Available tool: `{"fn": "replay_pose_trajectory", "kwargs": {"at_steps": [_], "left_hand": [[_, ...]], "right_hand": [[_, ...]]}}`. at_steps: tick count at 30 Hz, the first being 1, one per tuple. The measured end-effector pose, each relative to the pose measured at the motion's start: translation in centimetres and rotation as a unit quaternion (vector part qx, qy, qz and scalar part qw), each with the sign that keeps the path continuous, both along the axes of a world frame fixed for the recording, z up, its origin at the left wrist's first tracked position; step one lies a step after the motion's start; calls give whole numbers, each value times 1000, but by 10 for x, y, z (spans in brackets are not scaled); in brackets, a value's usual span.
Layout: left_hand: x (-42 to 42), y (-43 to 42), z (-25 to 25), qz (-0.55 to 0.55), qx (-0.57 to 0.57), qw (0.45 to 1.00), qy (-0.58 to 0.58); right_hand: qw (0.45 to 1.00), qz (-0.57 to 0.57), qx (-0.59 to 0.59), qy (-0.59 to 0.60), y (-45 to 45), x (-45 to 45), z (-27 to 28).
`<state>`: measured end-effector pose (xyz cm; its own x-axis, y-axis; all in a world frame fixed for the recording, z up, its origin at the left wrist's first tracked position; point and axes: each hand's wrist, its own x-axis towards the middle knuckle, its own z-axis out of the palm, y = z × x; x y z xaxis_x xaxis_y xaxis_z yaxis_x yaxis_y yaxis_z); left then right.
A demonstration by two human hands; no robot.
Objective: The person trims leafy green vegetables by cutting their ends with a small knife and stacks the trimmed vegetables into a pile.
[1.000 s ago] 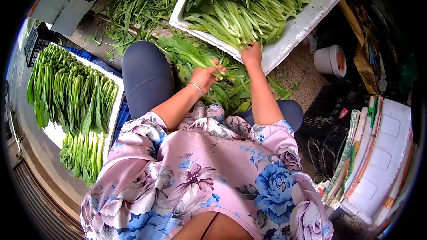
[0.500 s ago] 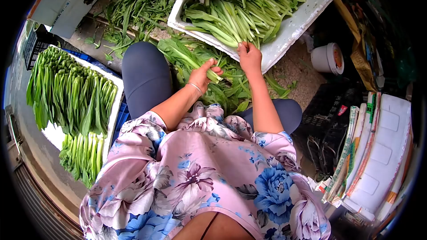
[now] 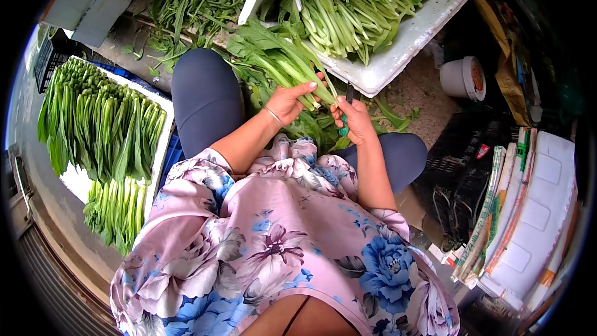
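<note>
My left hand [image 3: 293, 101] is closed round a small bunch of leafy greens [image 3: 280, 65], its leaves pointing up and left and its pale cut ends toward my right hand. Close beside it, my right hand [image 3: 354, 118] is closed on a small knife with a green handle [image 3: 343, 127]; a dark blade points upward. The right fingertips also pinch the pale end of one long stalk [image 3: 323, 78] lying against the bunch. In front of both hands, a white foam box [image 3: 373, 81] holds a heap of similar greens [image 3: 348, 25].
Loose leaves [image 3: 196, 9] lie on the ground ahead and between my knees. At left, a white foam tray [image 3: 166, 112] carries neat rows of green stalks [image 3: 102, 118]. To the right are a white bucket [image 3: 457, 79], black crates [image 3: 460, 162] and stacked foam boxes [image 3: 541, 205].
My right hand has come back from the heap in the box to beside my left hand, bringing a stalk. The left-hand bunch now looks fuller, and the knife has come into view.
</note>
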<state>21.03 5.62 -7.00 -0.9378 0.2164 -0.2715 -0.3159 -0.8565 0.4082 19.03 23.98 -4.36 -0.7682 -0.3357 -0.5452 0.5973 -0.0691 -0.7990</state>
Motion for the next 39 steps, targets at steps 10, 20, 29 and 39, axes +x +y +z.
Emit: {"fn": "replay_pose_trajectory", "kwargs": {"at_steps": [10,20,29,39], "left_hand": [[-1,1,-12,56,-45,997,-24],[2,0,-16,74,-46,995,-46],[1,-1,-15,85,-155,970,-167],[6,2,-6,58,-189,973,-120]], "right_hand": [[925,-172,-311,-133,-27,27,-10],[926,-203,-274,-159,-38,36,-35],[956,-161,127,-209,-37,51,-48],[990,-139,-30,-19,-33,33,-44]]}}
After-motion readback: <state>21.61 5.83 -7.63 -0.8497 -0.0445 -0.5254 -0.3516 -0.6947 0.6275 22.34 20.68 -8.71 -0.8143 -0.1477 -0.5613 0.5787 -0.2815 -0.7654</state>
